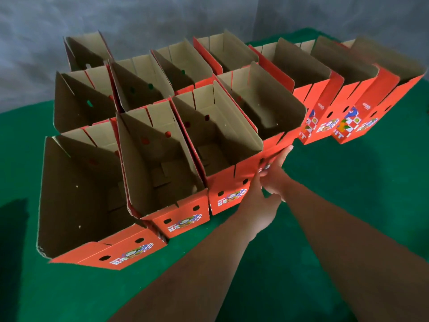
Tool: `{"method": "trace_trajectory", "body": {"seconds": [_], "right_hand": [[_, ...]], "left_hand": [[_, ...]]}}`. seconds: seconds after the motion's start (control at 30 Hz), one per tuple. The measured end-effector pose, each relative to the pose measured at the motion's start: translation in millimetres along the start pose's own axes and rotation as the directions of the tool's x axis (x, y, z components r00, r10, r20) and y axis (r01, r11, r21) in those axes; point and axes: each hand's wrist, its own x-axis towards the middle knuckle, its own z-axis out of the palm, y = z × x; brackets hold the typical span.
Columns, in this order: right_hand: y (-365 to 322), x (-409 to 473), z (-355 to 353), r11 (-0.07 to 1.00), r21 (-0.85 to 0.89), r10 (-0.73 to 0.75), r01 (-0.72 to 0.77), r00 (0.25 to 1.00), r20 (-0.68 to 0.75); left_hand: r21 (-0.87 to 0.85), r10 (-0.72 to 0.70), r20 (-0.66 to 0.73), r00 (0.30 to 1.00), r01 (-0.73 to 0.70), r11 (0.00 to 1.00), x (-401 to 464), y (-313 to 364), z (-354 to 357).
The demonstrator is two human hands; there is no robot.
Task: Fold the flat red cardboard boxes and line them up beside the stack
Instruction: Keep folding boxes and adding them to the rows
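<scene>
I see many folded red cardboard boxes with open tops and brown insides (148, 145) standing close together on the green cloth tabletop (348, 205); they stand in rows that run from the near left part of the tabletop toward the far edge; more of them stand in a line toward the far right corner (336, 89).

My left hand (257, 205) reaches to the red front wall of one box in the near row (222, 135); its fingers lie straight and flat against that wall, near the right corner of the box; the thumb sticks out to the right; the hand is wide and holds nothing.

My right hand (276, 168) is just past the left one; its fingers are straight and press on the red front of the next box to the right (267, 105), low on its near wall; it is wide too, and it grips nothing that I can see; the two hands touch or nearly touch, and I cannot tell which.

The red fronts have small dark holes and a bright picture label (234, 196); the nearest box at the left (86, 205) is the biggest in my view.

A grey wall (162, 17) stands behind the far edge of the tabletop; a dark shadow (11, 228) lies on the cloth at the left edge.
</scene>
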Motion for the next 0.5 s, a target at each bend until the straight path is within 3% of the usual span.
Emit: {"method": "trace_trajectory", "body": {"seconds": [0.13, 0.2, 0.27, 0.37, 0.43, 0.5], "right_hand": [[-10.9, -5.4, 6.3, 0.988, 0.141, 0.043, -0.061, 0.991, 0.129], [-16.9, -25.5, 18.1, 0.937, 0.348, 0.041, -0.043, 0.999, 0.015], [-20.3, -58.4, 29.5, 0.914, 0.405, 0.053, -0.025, 0.997, -0.058], [-1.9, -101.4, 59.0, 0.824, 0.555, 0.165, -0.112, 0.985, -0.047], [4.4, -140.8, 85.7, 0.823, 0.559, 0.128, -0.101, 0.992, -0.008], [13.1, -177.7, 118.4, 0.891, 0.454, -0.007, 0.003, 1.000, 0.006]], "left_hand": [[0.033, -0.051, -0.036, 0.998, 0.052, 0.998, 4.3, -5.6, -12.2], [0.048, -0.026, -0.086, 0.996, 0.030, 0.998, -1.2, -7.1, -17.3], [-0.025, -0.047, -0.141, 0.989, 0.043, 0.999, -9.6, -12.2, -23.1], [-0.123, -0.062, -0.205, 0.977, 0.037, 0.992, -32.2, -22.3, -31.5], [-0.169, -0.064, -0.250, 0.966, 0.021, 0.985, -55.0, -33.7, -37.0], [-0.220, -0.082, -0.314, 0.946, 0.011, 0.975, -85.6, -53.0, -47.3]]}}
